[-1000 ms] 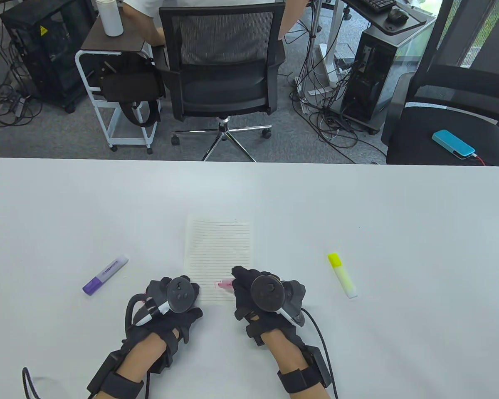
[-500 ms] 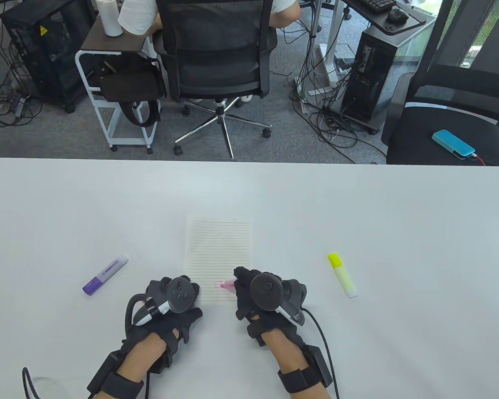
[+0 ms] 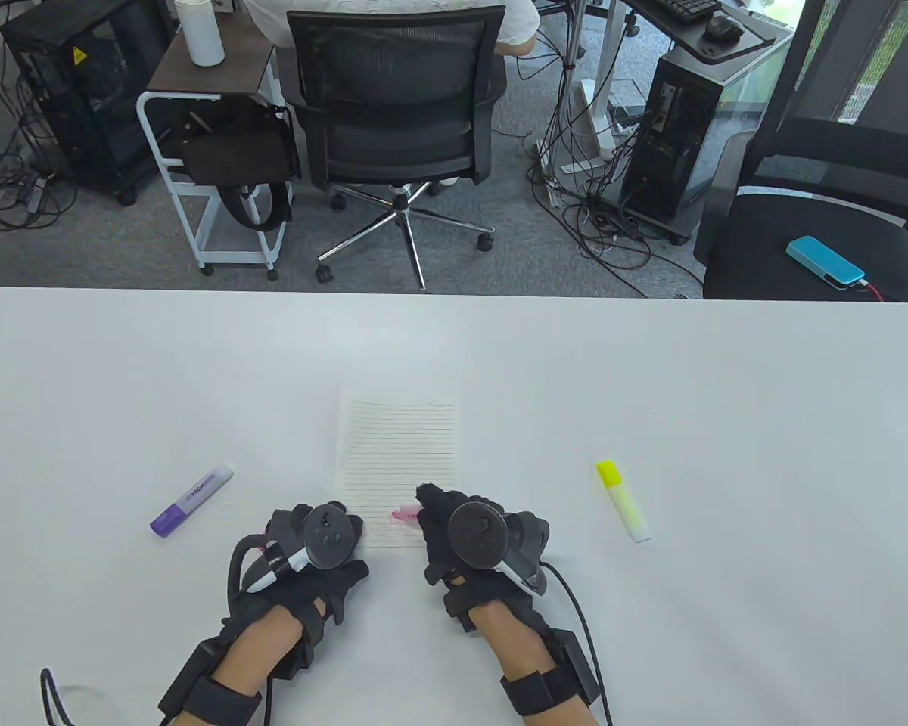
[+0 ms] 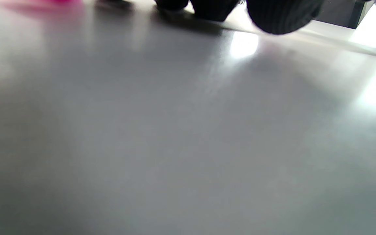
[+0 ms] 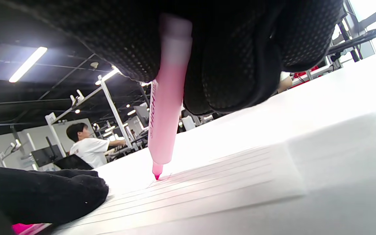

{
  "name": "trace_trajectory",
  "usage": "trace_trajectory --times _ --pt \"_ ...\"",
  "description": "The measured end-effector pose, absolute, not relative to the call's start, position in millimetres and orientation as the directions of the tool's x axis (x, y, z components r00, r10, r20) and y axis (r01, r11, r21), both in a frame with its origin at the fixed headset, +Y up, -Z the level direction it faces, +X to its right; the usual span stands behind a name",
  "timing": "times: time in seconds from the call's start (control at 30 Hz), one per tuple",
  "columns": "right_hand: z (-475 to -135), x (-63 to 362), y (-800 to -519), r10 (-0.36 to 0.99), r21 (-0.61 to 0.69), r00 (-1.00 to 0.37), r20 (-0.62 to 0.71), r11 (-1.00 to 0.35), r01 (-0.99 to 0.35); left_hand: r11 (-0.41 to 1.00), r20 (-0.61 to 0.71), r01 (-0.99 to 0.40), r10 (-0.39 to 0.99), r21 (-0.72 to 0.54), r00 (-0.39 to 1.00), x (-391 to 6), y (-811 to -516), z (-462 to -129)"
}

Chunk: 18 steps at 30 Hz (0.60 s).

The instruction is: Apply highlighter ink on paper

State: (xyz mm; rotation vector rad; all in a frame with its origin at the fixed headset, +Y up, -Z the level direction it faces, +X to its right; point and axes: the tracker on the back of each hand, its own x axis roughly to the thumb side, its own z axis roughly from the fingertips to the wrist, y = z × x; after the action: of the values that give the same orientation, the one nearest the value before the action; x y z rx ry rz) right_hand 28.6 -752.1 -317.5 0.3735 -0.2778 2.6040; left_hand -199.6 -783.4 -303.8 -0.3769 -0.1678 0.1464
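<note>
- The white bench (image 3: 651,363) carried everything, and both of your gloved hands came in over its near edge.
- The lined paper (image 3: 397,454) lay flat at the middle of the bench, closer to the near edge than the far one, its long sides running away from you.
- Your right hand (image 3: 473,541) sat over the paper's near right corner, its fingers (image 5: 240,65) curled and clamped round the pink highlighter (image 5: 166,107).
- Your left hand (image 3: 314,548) rested at the paper's near left corner; from the table view I could not tell whether its fingers were apart or together, or whether they pressed the sheet.
- The pink highlighter stood tilted with its tip down on the paper's near lines, where a small pink mark (image 3: 395,517) showed.
- A purple highlighter (image 3: 191,501) lay capped on the bench to the left of the paper, well apart from it.
- A yellow highlighter (image 3: 623,501) lay capped to the right of the paper, also well apart.
</note>
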Motion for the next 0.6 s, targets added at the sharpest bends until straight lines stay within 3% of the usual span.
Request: trace_trajectory --times 0.6 --pt "-317.9 28.8 -753.7 0.455 -0.117 -0.836 0.307 -0.854 -0.507 0.919 0.136 -0.11 0.173 -0.38 0.975 -199.9 -783.3 -303.6"
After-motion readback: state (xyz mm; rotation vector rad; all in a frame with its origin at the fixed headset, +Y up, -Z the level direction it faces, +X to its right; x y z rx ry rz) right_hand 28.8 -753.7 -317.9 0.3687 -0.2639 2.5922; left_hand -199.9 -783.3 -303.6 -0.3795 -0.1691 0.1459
